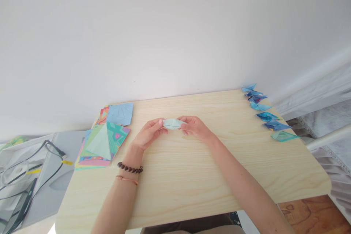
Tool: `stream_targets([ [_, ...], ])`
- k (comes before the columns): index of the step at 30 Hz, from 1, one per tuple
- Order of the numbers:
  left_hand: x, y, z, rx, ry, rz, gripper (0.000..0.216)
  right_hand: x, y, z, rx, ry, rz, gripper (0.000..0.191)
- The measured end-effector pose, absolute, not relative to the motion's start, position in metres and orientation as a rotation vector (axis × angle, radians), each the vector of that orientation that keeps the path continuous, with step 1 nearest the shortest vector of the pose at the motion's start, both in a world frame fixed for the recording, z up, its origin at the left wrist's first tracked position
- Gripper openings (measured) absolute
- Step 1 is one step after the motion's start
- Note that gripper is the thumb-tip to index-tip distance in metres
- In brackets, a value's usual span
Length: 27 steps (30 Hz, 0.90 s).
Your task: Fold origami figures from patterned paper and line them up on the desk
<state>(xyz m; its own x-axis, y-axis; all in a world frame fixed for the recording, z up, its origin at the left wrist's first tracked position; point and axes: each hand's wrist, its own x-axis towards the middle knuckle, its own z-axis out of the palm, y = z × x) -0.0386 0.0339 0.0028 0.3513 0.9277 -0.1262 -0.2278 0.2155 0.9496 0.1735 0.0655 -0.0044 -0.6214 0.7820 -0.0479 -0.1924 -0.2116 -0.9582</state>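
A small pale green folded paper piece point(172, 123) is pinched between both hands above the middle of the wooden table point(192, 175). My left hand point(149, 134) grips its left end with thumb and fingers closed; a bead bracelet sits on that wrist. Fingers of my right hand point(194, 127) are closed on its right end. The paper is a narrow, boat-like shape with a crease along its length.
A stack of patterned origami sheets point(102, 144) lies at the table's left, with a blue creased sheet point(120, 113) behind it. Several folded blue paper figures point(267, 117) line the right edge. Cables and a grey surface point(30, 175) sit left of the table.
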Motion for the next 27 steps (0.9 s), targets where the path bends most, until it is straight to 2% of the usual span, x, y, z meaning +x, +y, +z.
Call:
stream_targets([
  [11,-0.028,0.028,0.000,0.847,0.607,0.945,0.033,0.174,0.061,-0.005,-0.413,-1.193,2.214,0.028],
  [18,-0.026,0.026,0.002,0.780,0.573,0.976,0.028,0.172,0.059,-0.009,-0.441,-1.149,2.233,0.027],
  [27,-0.028,0.024,0.004,0.829,0.583,0.880,0.035,0.171,0.057,-0.006,-0.361,-1.225,2.268,0.035],
])
